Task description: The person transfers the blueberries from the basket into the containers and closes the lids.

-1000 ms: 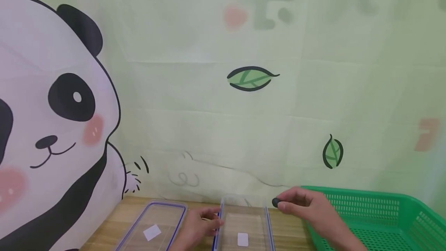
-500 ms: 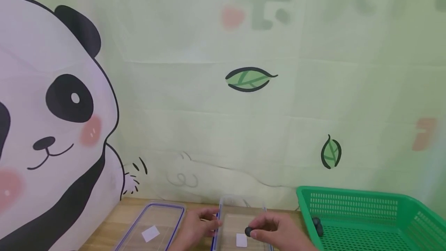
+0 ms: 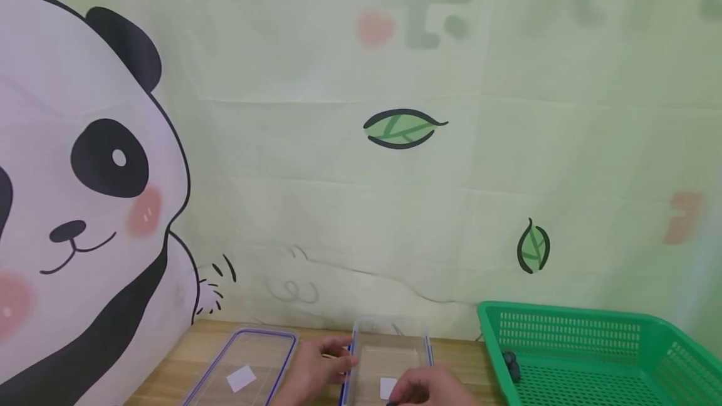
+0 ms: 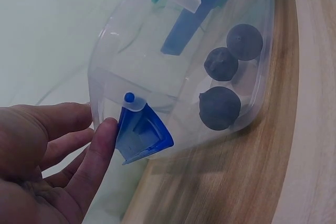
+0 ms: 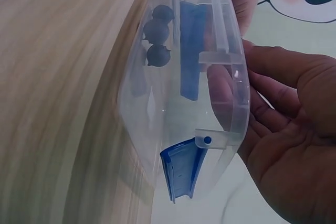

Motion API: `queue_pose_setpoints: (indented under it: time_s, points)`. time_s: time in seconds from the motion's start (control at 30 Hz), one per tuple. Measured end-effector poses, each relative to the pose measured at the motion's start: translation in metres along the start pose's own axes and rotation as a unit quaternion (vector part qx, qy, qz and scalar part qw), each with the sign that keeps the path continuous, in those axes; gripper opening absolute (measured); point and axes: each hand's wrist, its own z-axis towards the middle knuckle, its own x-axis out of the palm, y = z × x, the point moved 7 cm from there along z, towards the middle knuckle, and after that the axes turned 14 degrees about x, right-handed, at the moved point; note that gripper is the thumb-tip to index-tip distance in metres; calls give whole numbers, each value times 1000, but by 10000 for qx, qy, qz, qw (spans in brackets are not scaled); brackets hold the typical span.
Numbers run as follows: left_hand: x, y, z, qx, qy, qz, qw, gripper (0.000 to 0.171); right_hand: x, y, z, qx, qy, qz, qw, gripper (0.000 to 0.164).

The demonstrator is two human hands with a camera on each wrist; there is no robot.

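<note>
My left hand (image 3: 316, 368) holds the left rim of a clear storage box (image 3: 418, 356). In the left wrist view, its fingers (image 4: 97, 145) lie at the box wall beside a blue clip (image 4: 142, 135). My right hand (image 3: 431, 387) is over the box, fingers pointing down. A sliver of dark blueberry (image 3: 392, 403) shows at its fingertips, mostly cut off by the frame edge. Through the clear wall in the right wrist view, some right-hand fingers are visible. Dark, round blueberries (image 4: 220, 107) lie at the bottom of the box.
A green basket (image 3: 575, 312) stands at the right, with a few blueberries (image 3: 511, 366) near its left wall. A clear blue-edged lid or box (image 3: 265, 349) with a white label lies at the left on the wooden table (image 3: 459, 362). A panda-printed cloth (image 3: 316, 205) hangs behind.
My right hand has moved left from near the basket, then down over the storage box, carrying a blueberry. My left hand has stayed at the box's left rim.
</note>
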Motion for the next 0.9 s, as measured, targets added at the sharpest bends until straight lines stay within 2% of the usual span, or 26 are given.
queue_pose_setpoints:
  time_s: [0.27,0.63,0.77,0.9]
  points:
    - [0,0,0,14,7,-47,10000,37,2,3,-2,-23,11,-401,9992,9]
    - [-1,-2,0,19,-45,52,10000,36,1,4,-3,42,-51,-267,9996,11]
    - [0,-3,-1,71,-27,-81,9999,37,-5,9,-7,47,-255,-200,9995,10]
    - [0,-2,-1,105,-11,-126,9999,37,-17,26,-22,-207,-603,-314,9975,10]
